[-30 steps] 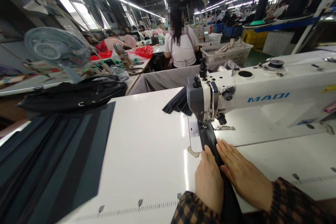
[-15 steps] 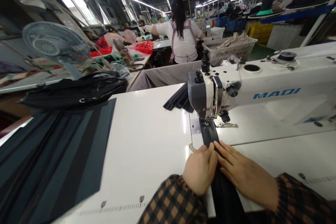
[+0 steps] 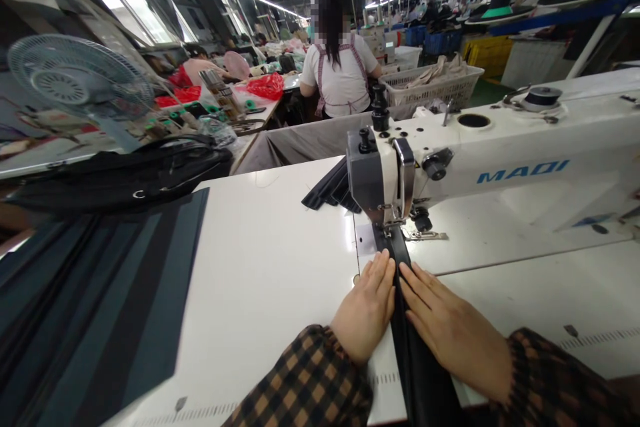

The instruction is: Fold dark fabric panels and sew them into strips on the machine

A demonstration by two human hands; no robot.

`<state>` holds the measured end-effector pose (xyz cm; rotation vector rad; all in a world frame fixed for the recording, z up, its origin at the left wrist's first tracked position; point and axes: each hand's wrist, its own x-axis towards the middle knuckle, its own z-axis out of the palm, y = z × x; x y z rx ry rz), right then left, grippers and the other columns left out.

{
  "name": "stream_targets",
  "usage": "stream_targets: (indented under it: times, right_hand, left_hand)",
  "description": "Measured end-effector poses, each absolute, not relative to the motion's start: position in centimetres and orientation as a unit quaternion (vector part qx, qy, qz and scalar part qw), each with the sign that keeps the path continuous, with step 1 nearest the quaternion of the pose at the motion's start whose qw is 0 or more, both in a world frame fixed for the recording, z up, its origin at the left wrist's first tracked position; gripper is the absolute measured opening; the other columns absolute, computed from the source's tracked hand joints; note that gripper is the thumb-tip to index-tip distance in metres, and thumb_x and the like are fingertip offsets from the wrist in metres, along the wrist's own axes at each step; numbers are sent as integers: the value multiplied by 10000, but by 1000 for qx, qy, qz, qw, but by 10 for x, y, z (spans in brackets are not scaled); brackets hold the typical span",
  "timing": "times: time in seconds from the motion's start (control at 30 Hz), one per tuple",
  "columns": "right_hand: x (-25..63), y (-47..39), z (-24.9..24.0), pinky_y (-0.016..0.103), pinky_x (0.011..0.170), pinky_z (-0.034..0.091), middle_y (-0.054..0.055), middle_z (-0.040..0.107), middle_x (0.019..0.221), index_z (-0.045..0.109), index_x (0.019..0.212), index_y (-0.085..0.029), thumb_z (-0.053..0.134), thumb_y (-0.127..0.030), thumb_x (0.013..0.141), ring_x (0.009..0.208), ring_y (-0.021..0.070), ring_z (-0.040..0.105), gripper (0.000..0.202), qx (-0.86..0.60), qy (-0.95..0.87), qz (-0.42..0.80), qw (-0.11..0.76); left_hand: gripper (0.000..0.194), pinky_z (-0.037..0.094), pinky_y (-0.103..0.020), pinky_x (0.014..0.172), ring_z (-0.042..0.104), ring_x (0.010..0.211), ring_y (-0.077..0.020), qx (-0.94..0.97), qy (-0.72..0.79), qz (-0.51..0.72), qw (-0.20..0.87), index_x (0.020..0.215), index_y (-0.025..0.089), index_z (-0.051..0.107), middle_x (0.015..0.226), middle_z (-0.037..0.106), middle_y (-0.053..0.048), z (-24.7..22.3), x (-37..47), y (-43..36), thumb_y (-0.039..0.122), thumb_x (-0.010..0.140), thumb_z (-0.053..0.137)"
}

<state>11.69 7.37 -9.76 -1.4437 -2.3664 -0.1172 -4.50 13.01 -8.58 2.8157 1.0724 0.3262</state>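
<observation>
A long black fabric strip [image 3: 420, 360] runs from the table's front edge up under the presser foot of a white sewing machine [image 3: 520, 173]. Its far part lies beneath the needle area. My left hand [image 3: 364, 303] rests on the strip's left edge, fingers stretched out and flat, close before the presser foot. On the right edge lies my right hand [image 3: 450, 320], its fingers extended and pointing toward the needle. Between the two hands a seam line in the strip shows. Behind the machine head, some dark folded strips [image 3: 330, 187] lie on the white table [image 3: 250, 267].
Dark panels [image 3: 125, 280] cover the table's left side, with a black bag [image 3: 130, 173] behind them. A fan [image 3: 75, 80] stands at far left. Ahead, a co-worker [image 3: 337, 73] sits facing away, near a white basket [image 3: 430, 80] of cloth.
My left hand has uncurled from a closed grip to flat, stretched fingers and moved forward along the strip. My right hand stays flat on the strip. The whole view has shifted slightly.
</observation>
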Motion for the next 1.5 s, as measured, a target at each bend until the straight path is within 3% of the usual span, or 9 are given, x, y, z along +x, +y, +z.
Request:
stream_targets:
  times: [0.23,0.5,0.83,0.93,1.0,1.13,1.33,1.43,1.5]
  right_hand:
    - [108,84,-100,393,1012,337,146,329,1352,348,1291,-47,318,-190,880,1260,248,251,436,-531,-831,-43,161]
    - [107,99,-102,410,1013,329,157,304,1362,320,1299,-25,320,-135,843,1270,255,222,469,-521,-837,-50,158]
    - [108,108,-100,404,1038,281,163,273,1377,299,1313,-32,368,-109,789,1281,260,180,534,-533,-832,-9,154]
    - [111,93,-101,421,1021,307,152,248,1390,299,1321,-68,350,-124,814,1283,263,177,513,-521,-841,5,144]
    - [113,84,-100,420,1014,318,138,250,1392,295,1326,-86,320,-145,842,1282,257,183,488,-522,-841,10,141]
    - [115,76,-99,418,1018,314,117,255,1395,321,1318,-104,312,-175,863,1281,253,190,460,-533,-833,16,151]
    - [114,76,-100,429,1006,330,144,269,1384,349,1296,-69,311,-188,866,1278,270,194,447,-533,-832,16,157]
    - [114,75,-101,427,1008,329,149,286,1375,338,1300,-59,325,-185,859,1274,270,207,458,-531,-832,6,161]
    - [114,74,-102,415,1015,322,138,306,1368,342,1299,-65,326,-175,857,1272,262,216,456,-531,-832,1,162]
  left_hand:
    - [417,342,-371,1008,209,1284,-203,912,393,109,42,1275,91,324,1355,345,-148,-84,-37,127,124,861,291]
    - [395,371,-345,987,307,1248,-197,903,417,100,37,1249,78,344,1326,388,-157,-78,-30,134,112,858,297]
    - [418,354,-367,997,367,1220,-202,873,465,94,113,1258,67,332,1310,410,-156,-61,-21,120,178,855,328]
    - [485,352,-387,994,394,1197,-234,852,509,59,108,1263,57,340,1298,421,-158,-50,-15,92,97,781,369]
    - [508,412,-405,927,490,1092,-250,829,549,43,96,1250,77,373,1206,505,-143,-44,-9,84,51,743,371]
    - [355,495,-366,669,592,793,-242,772,624,56,105,1107,105,515,922,601,-111,-43,-2,101,105,787,364]
    - [269,452,-251,727,579,778,-145,747,570,211,271,1017,169,588,860,621,-43,-61,-11,122,224,851,384]
    - [372,454,-252,661,553,654,-127,790,515,178,281,833,182,648,722,578,-21,-61,-22,128,320,894,308]
    - [417,459,-275,712,557,718,-138,827,475,168,249,757,186,663,768,571,-38,-60,-31,135,352,896,306]
